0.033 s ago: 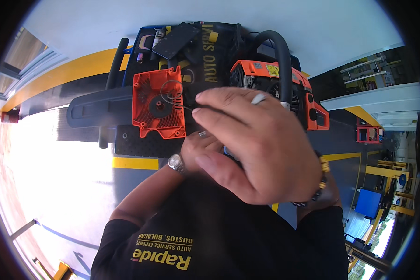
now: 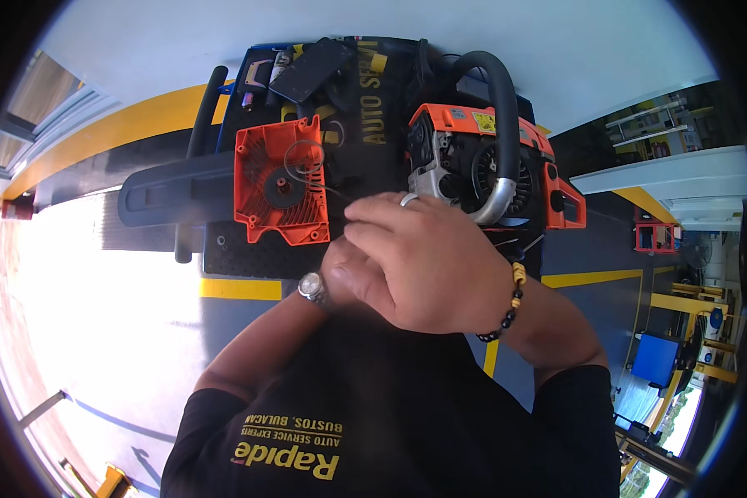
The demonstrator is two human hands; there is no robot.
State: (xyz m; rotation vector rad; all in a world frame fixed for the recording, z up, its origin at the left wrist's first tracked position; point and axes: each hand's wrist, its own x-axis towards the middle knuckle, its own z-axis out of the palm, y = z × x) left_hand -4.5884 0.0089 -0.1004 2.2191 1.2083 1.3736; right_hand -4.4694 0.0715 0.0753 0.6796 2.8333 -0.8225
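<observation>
An orange plastic starter housing (image 2: 249, 191) with a dark round pulley (image 2: 282, 197) lies open side up. A thin wire or cord (image 2: 303, 143) loops over it and runs toward my hands. My right hand (image 2: 423, 266), with a ring and a beaded bracelet, is cupped over my left hand (image 2: 335, 275), its fingers bent together; what they hold is hidden. My left hand, with a watch at the wrist, is mostly covered, so its fingers are unclear. Just beyond my right hand is an orange chainsaw body (image 2: 446, 118) with exposed engine, fan and curved black handle (image 2: 500, 104).
The parts rest on a dark mat (image 2: 369, 108) on a cart. A phone-like black slab (image 2: 311, 70) and small tools sit at its back. A long black bar cover (image 2: 162, 197) extends left. Yellow equipment (image 2: 676, 303) and a blue panel (image 2: 657, 361) stand at right.
My right hand has dropped away from the camera and appears smaller, its fingers more bent, uncovering more of the chainsaw's engine and handle. The orange housing has stayed almost in place.
</observation>
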